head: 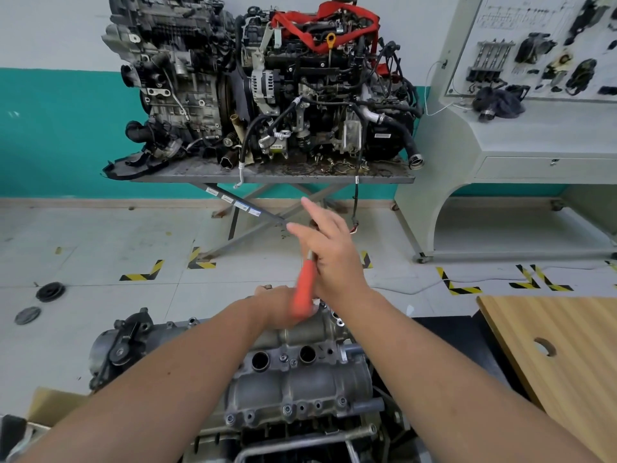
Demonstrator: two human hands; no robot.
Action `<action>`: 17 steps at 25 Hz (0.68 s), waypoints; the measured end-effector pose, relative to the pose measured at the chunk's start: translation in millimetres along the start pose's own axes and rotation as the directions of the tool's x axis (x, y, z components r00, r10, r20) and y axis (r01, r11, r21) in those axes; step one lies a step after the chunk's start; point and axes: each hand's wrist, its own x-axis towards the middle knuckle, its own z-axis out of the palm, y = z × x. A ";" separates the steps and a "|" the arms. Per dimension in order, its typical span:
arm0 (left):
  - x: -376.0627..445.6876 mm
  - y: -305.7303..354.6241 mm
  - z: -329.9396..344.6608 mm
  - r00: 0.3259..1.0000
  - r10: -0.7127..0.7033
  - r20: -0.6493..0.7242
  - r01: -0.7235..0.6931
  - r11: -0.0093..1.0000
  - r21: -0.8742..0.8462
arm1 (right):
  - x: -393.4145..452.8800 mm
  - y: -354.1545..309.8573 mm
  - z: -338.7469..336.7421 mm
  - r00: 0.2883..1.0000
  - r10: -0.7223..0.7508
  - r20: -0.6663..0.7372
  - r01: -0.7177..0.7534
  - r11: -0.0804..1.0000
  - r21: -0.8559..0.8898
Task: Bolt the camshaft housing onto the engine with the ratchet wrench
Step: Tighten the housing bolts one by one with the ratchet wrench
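Observation:
The grey camshaft housing (300,385) lies on top of the engine (127,345) right below me, with several bolts along its near edge. My right hand (334,255) is raised above the housing's far end and holds the ratchet wrench (304,289) by its metal shaft. The orange handle hangs down, blurred, and two fingers stick out straight. My left hand (273,309) rests on the far end of the housing, partly behind the orange handle. Its fingers are hidden from me.
A wooden board with a round hole (561,355) lies to the right of the engine. Two other engines (267,88) stand on a scissor-leg metal table (273,177) across the floor. A grey display bench with parts (534,95) stands at the back right. A cardboard box (50,406) sits at the lower left.

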 end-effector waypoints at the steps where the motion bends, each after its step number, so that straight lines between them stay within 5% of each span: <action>1: -1.8 -0.5 -3.0 0.998 0.058 -0.035 -0.062 0.988 -0.140 | 4.6 1.4 -0.3 0.989 -0.139 0.051 0.145 0.974 -0.176; 3: -8.0 0.0 -14.9 0.995 -0.028 -0.100 -0.012 0.926 -0.378 | 17.8 -3.8 -2.9 0.963 -0.163 0.215 0.240 0.881 -0.408; 6: -15.6 -0.1 -37.3 0.986 -0.155 -0.066 0.088 0.805 -0.587 | 37.5 -19.5 -11.7 0.855 0.185 0.485 0.160 0.794 -0.586; 10: -25.2 -21.1 -64.1 0.968 -0.237 0.084 0.216 0.610 -0.762 | 70.9 -23.0 -26.6 0.697 0.459 0.550 0.044 0.739 -0.672; 12: -28.5 -30.6 -73.5 0.955 -0.246 0.164 0.282 0.592 -0.755 | 77.8 -23.0 -31.0 0.528 0.649 0.547 -0.460 0.760 -0.459; 14: -29.4 -35.6 -80.2 0.943 -0.261 0.208 0.328 0.615 -0.717 | 66.0 -22.8 -29.6 0.369 0.722 0.585 -0.913 0.400 0.082; 16: -28.6 -38.6 -85.7 0.934 -0.253 0.250 0.356 0.639 -0.682 | 50.5 -20.0 -27.7 0.345 0.749 0.565 -0.849 -0.008 0.528; 17: -29.1 -39.5 -88.3 0.930 -0.244 0.274 0.367 0.646 -0.669 | 42.1 -16.7 -24.1 0.363 0.763 0.535 -0.739 -0.114 0.664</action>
